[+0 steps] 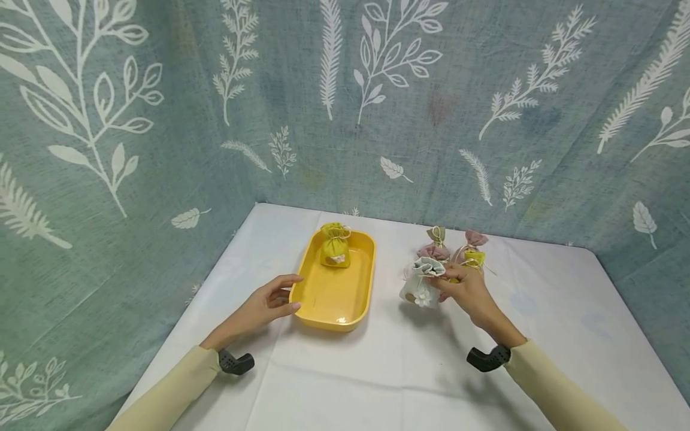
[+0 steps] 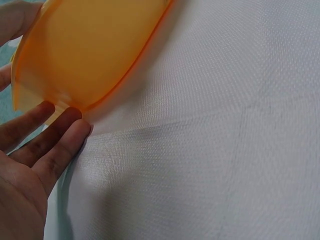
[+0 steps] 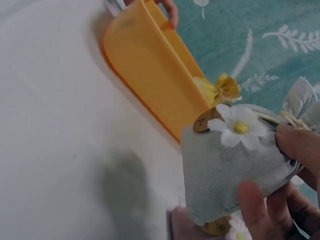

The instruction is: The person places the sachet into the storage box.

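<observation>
A yellow tray [image 1: 334,299] sits left of centre on the table, holding a yellow-green drawstring pouch [image 1: 335,254] at its far end. My left hand [image 1: 272,299] touches the tray's left side near the front corner; in the left wrist view, extended fingertips [image 2: 70,120] rest against its outer wall. My right hand [image 1: 468,293] pinches a pale grey drawstring pouch [image 3: 225,170] near its tied neck. A white flower with a yellow centre and a round brown tag decorate this pouch. It hangs above the cloth, partly covering the pouches behind.
Behind the right hand stand several more pouches: a pink pouch [image 1: 475,238], a yellow pouch [image 1: 474,257], and a pouch with an olive neck [image 1: 436,234]. White cloth [image 1: 345,383] covers the table. Green leaf-patterned curtains [image 1: 312,161] close off the back and sides.
</observation>
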A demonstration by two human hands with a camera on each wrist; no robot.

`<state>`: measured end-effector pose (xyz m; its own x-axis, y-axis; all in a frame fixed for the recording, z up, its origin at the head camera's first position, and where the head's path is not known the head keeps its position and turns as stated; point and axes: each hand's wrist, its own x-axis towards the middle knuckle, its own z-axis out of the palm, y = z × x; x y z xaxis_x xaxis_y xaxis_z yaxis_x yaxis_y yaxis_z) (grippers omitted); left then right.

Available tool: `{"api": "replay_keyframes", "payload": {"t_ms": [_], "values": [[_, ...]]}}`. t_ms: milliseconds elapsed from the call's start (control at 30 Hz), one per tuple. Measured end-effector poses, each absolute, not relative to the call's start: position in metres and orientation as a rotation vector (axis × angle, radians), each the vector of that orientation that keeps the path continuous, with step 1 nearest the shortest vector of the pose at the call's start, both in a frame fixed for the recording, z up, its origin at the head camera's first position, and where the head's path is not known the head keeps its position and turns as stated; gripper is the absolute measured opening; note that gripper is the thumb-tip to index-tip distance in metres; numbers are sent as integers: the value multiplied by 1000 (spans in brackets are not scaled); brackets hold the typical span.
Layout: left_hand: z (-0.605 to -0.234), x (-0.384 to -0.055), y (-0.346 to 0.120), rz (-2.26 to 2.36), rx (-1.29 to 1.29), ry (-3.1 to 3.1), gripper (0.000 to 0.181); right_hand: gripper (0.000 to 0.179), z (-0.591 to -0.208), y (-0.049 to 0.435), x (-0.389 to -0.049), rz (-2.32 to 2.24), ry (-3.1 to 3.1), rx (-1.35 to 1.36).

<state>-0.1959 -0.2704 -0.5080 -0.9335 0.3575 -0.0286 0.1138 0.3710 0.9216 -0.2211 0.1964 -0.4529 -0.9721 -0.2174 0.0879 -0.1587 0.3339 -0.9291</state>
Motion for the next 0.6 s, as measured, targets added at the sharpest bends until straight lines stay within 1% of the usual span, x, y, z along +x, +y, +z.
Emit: {"api": "replay_keyframes", "payload": {"t_ms": [233, 500, 600], "values": [[-508, -196, -269, 1585, 405, 2407, 65, 23, -444, 179, -226, -1794, 2478, -310], [-508, -196, -269, 1585, 420, 2405, 62, 22, -435, 157, -236, -1728, 2587, -365], [-508, -196, -270, 1584, 424, 2409, 63, 28, -435, 150, -239, -1725, 2586, -377]]}}
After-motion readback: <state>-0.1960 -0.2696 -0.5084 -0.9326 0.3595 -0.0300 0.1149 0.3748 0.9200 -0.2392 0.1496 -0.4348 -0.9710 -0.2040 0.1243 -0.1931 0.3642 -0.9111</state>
